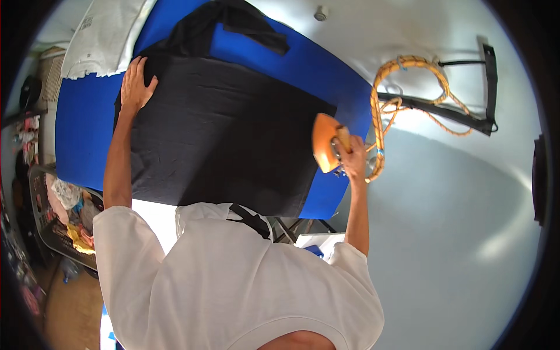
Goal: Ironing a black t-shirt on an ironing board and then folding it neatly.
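A black garment (218,131) lies spread over a blue-covered ironing board (83,131), a sleeve stretched beyond its far edge. My left hand (136,89) rests flat on the garment's upper left corner, fingers apart, holding nothing. At the garment's right end, my right hand (353,157) is closed around the handle of a clothes iron (324,142) with an orange body. The iron looks tilted, and its soleplate is hidden, so I cannot tell whether it touches the cloth. The iron's yellow-orange cord (377,131) hangs in loops just right of it.
A folded white garment (107,39) lies at the board's far left. Left of the board stands a dark plastic basket (37,210) of clothes. A black metal bracket (490,87) on the pale wall at right carries the coiled cord. Board legs show below the near edge.
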`<control>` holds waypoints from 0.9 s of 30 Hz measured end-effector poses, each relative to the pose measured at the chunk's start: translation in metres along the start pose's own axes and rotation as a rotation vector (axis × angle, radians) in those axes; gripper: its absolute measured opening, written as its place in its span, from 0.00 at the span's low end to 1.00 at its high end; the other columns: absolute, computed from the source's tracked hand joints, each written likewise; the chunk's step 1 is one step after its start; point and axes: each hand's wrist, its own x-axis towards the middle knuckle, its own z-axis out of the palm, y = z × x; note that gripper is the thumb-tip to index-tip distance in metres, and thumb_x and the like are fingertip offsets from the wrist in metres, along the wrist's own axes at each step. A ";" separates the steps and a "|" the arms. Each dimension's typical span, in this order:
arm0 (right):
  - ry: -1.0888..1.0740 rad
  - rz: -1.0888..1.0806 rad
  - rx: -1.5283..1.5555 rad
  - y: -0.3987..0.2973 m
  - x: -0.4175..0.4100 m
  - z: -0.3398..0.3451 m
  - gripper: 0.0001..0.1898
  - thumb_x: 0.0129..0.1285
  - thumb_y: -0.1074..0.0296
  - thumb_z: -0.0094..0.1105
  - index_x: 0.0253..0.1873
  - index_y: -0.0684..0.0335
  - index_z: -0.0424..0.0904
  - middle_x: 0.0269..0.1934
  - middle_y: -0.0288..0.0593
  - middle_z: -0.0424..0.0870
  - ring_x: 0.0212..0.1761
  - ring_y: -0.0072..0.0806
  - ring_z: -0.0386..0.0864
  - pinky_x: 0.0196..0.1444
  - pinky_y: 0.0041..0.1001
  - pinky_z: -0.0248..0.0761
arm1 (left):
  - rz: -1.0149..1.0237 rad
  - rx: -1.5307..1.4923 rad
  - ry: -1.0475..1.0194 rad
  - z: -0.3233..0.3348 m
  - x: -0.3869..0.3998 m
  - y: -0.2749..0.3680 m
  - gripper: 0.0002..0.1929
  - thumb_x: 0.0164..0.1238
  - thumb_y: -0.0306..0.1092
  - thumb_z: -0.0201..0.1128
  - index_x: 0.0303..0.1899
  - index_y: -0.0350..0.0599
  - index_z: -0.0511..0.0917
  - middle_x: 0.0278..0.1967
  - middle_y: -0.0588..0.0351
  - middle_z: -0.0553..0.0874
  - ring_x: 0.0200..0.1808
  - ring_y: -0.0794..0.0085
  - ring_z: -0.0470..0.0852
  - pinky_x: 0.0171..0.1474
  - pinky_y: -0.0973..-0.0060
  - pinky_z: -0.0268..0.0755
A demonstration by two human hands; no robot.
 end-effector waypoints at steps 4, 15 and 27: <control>-0.124 -0.052 0.126 -0.048 -0.026 0.036 0.21 0.61 0.56 0.73 0.49 0.69 0.81 0.47 0.53 0.82 0.46 0.54 0.83 0.48 0.39 0.77 | -0.014 0.040 -0.014 0.008 0.005 0.008 0.36 0.70 0.47 0.59 0.77 0.51 0.60 0.77 0.53 0.63 0.78 0.59 0.59 0.78 0.59 0.53; -0.021 0.107 0.041 0.004 0.042 0.060 0.18 0.69 0.53 0.64 0.45 0.65 0.78 0.32 0.62 0.83 0.38 0.63 0.82 0.38 0.48 0.75 | 0.047 0.027 0.018 0.010 0.000 0.000 0.35 0.75 0.44 0.56 0.79 0.53 0.55 0.80 0.57 0.58 0.80 0.59 0.55 0.79 0.58 0.50; -0.165 0.060 0.151 -0.042 0.041 0.063 0.18 0.67 0.54 0.65 0.45 0.67 0.79 0.40 0.62 0.84 0.46 0.61 0.81 0.44 0.50 0.75 | 0.012 0.066 -0.006 0.013 0.002 -0.003 0.35 0.77 0.44 0.55 0.80 0.54 0.54 0.80 0.54 0.57 0.80 0.56 0.55 0.78 0.58 0.51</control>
